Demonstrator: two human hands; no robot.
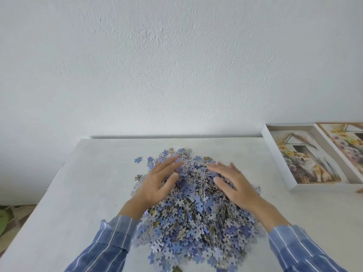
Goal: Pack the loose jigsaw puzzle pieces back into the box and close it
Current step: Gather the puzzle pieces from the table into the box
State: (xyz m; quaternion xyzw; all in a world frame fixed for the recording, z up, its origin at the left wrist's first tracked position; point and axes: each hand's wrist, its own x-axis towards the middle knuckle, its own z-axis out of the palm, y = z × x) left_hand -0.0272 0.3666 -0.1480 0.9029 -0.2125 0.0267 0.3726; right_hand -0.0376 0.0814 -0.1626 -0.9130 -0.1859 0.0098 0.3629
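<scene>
While the white table carries almost everything in view, the biggest thing on it is the pile of puzzle pieces, spread wide in the middle. Both hands lie on its far part with fingers spread flat: the left hand and the right hand hold nothing, they only press on the pieces. I judge that the step is gathering, so it is better to pull the edges inward and scoop with cupped palms than to pinch single pieces. The open box stands well apart at the right, with a printed picture sheet inside and no pieces visible. The lid lies just beside it. One stray piece sits apart at the far left.
</scene>
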